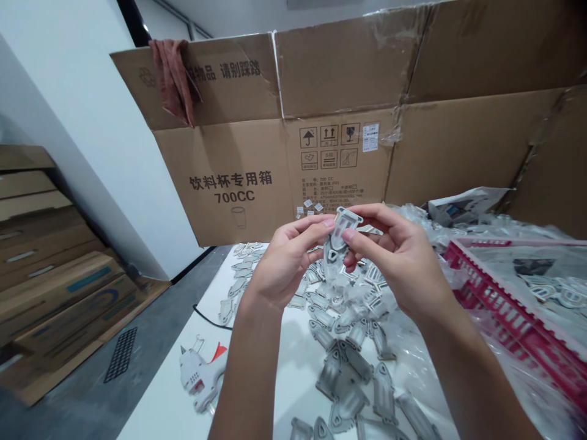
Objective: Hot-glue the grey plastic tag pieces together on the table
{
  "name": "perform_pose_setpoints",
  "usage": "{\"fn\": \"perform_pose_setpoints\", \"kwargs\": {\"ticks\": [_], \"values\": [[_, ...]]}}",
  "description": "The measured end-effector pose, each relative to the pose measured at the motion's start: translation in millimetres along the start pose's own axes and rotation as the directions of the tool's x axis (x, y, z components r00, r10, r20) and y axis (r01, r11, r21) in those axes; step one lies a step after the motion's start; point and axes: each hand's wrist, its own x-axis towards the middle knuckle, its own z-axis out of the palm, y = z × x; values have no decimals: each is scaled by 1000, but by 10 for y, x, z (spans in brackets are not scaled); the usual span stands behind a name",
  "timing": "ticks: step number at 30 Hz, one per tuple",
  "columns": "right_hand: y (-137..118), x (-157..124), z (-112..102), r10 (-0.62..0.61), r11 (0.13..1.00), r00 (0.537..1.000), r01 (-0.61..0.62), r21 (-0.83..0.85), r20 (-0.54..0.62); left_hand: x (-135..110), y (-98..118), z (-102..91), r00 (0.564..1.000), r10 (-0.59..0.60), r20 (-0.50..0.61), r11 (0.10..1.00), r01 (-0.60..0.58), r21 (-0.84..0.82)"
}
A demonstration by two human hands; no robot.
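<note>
Both my hands are raised above the white table (174,409) and pinch one small grey plastic part (338,239) between them. My left hand (284,263) grips it from the left with thumb and fingers closed. My right hand (394,256) holds its right side, fingertips pressed on the top. Below the hands lies a heap of several similar grey plastic parts (348,373), some in clear film.
A white and red glue gun (199,376) lies near the table's left edge with a black cable. A red crate (518,318) lined with plastic stands at the right. A big cardboard box wall (257,177) rises behind, with a brown cloth (173,76) hung on it. Flat cartons are stacked at the left.
</note>
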Motion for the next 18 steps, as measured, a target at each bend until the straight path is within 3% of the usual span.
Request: {"fn": "perform_pose_setpoints", "kwargs": {"ticks": [10, 18], "values": [[1, -7, -6, 68, 998, 997, -67, -15, 35, 7, -17, 7, 1000, -3, -31, 999, 4, 46], [-9, -43, 16, 92, 989, 996, -94, -113, -18, 6, -5, 77, 998, 42, -35, 993, -38, 110]]}}
